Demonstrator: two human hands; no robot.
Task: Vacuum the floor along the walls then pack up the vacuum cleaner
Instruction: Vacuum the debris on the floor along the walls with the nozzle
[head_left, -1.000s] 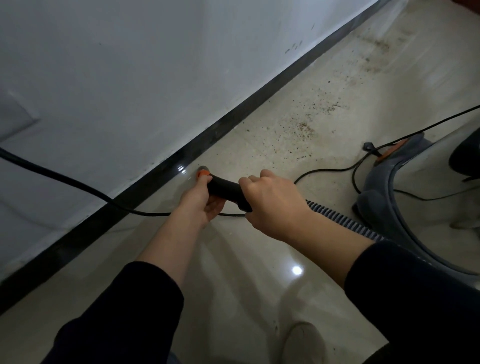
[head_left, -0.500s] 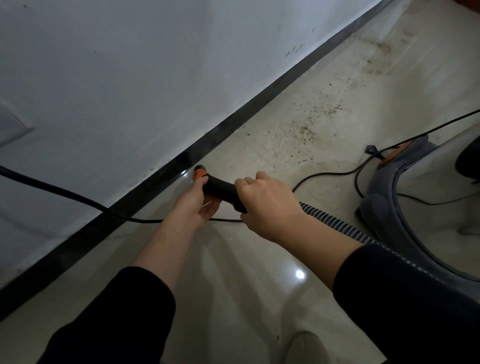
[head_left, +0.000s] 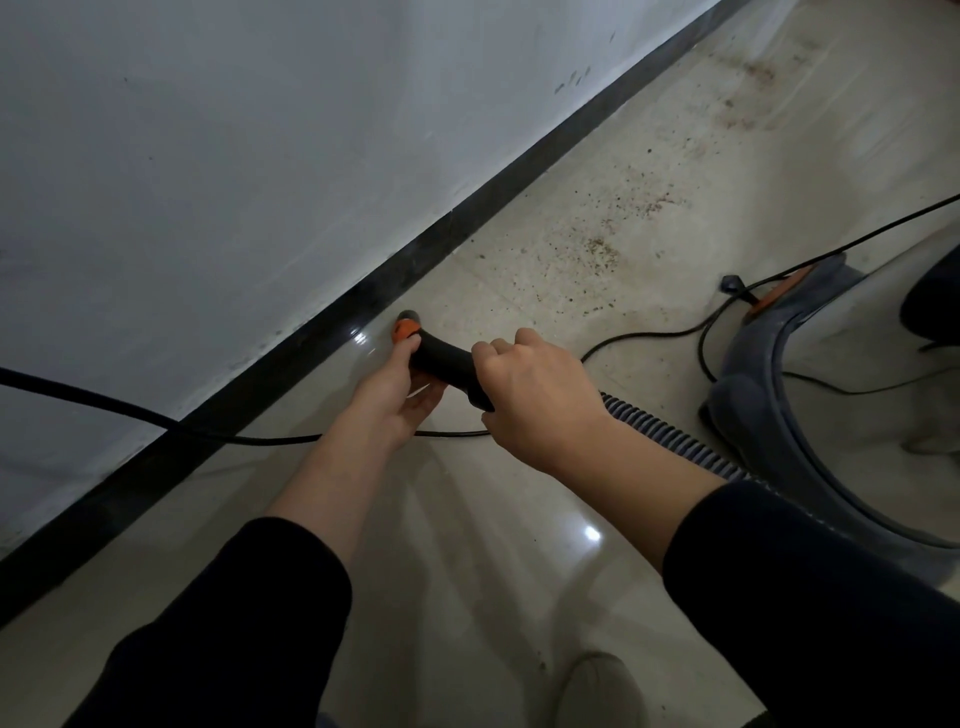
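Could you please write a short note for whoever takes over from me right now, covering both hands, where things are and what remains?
Left hand grips the front of the black hose handle, thumb by its orange collar.
Right hand grips the handle's rear end, where the ribbed hose joins.
The handle's tip points at the foot of the black baseboard. The hose runs right to the grey vacuum cleaner; the power cord lies on the floor under the hands.
Done: floor near the hands looks speck-free.
Left: brown debris further along the baseboard, then packing up.
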